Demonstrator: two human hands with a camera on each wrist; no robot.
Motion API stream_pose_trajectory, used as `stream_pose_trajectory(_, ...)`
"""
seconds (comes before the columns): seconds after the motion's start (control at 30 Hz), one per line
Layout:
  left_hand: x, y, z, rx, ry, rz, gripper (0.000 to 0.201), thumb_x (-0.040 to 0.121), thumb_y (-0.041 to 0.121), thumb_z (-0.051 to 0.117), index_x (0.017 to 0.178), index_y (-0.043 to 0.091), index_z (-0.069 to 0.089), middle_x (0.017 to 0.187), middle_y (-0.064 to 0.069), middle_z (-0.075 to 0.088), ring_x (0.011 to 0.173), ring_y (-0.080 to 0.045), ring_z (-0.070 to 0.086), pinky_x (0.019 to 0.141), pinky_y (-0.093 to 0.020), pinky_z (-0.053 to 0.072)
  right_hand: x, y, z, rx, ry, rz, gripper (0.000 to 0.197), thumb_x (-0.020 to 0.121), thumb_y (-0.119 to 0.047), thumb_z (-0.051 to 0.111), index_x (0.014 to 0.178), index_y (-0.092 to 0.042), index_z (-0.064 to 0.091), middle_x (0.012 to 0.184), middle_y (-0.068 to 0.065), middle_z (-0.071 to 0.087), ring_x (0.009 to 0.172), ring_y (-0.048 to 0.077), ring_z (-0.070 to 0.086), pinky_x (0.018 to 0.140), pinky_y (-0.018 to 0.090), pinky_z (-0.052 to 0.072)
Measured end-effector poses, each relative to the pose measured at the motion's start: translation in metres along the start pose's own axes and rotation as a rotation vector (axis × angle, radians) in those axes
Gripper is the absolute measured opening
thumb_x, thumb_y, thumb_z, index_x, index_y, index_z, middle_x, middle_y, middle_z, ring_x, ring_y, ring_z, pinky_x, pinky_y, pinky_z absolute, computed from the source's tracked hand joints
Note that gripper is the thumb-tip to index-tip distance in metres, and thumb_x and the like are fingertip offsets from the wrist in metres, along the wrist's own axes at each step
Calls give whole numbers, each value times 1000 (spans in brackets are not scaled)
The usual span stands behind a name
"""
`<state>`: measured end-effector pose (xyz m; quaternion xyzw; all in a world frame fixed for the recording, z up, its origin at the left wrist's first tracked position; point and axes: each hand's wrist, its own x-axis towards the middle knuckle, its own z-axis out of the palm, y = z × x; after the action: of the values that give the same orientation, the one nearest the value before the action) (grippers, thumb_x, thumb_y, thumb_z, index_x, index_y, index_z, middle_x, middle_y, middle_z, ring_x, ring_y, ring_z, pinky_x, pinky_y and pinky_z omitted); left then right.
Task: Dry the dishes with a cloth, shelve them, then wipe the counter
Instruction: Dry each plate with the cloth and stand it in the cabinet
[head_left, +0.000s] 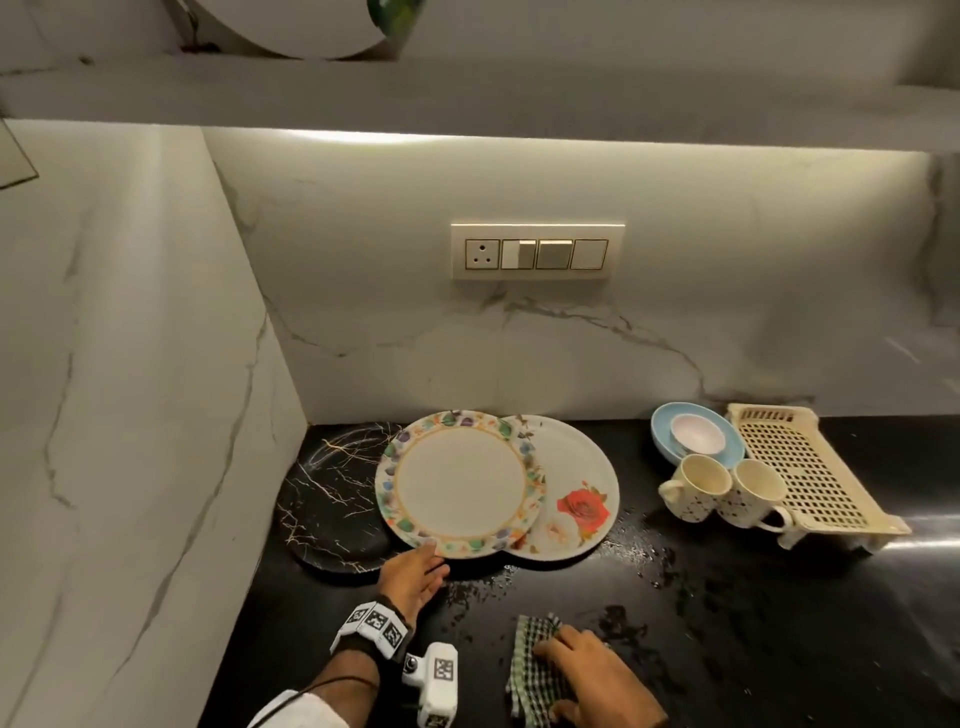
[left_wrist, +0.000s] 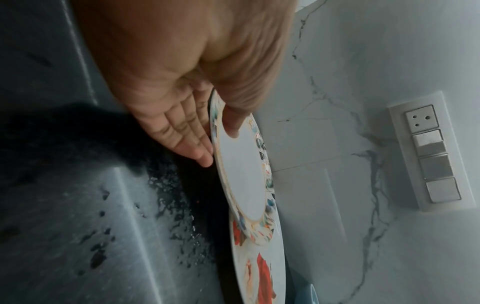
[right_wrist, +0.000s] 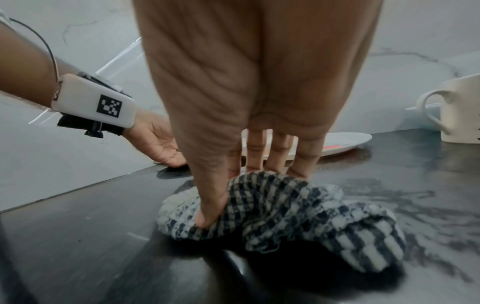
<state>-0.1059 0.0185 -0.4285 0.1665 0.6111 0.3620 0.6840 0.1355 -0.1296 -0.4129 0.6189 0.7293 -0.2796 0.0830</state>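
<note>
White veined marble walls (head_left: 727, 291) meet in a corner, a switch panel (head_left: 537, 252) under strip lighting (head_left: 467, 139).

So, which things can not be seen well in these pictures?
- Black plate: head view, right part hidden under the floral plate.
- Rose plate: head view, left part covered by the floral plate; right wrist view, right hand blocks most.
- Left hand fingers: left wrist view, tips go behind the plate rim.
- Cloth: head view, cut by the bottom edge.
- Mug: right wrist view, cut by the right edge.
</note>
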Motion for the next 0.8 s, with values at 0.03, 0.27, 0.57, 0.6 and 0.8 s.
stream_pose_trajectory(0.03,1,0,1,-7,3,1,32,104,20,64,128,-1,62,106,-16,71,91,-24,68,71,-28,51,2,4,-1,-2,-8,-16,64,92,-33,72,147,-38,42,164,-10,30,141,24,41,114,43,40)
stream_pose_trajectory(0.27,4,1,8,-41,82,-46,27,97,30,75,107,6,66,75,-6,59,55,-14,52,41,-21,46,5,23,-1,328,121,-45,41,92,-29,69,129,-43,58,133,-25,54,128,-1,50,108,24,44)
stream_pose_trajectory(0.57,-8,15,33,-230,104,74,46,106,55,48,121,15,65,112,-13,74,95,-33,70,81,-43,61,8,68,-53,1015,226,3,37,89,-35,85,125,-26,76,118,-6,79,114,15,74,106,40,56)
stream_pose_trajectory(0.6,-12,16,34,-241,103,90,45,108,53,44,127,16,63,121,-17,72,106,-37,69,92,-49,58,7,70,-59,1070,227,-7,39,90,-33,84,126,-23,76,119,-3,79,115,17,74,106,42,56)
stream_pose_trajectory(0.8,-61,24,23,-191,-21,205,43,108,51,42,134,21,59,122,-12,73,111,-32,70,83,-46,62,4,66,-97,1326,340,-16,32,95,-20,74,127,-21,75,123,1,78,118,22,73,95,32,59)
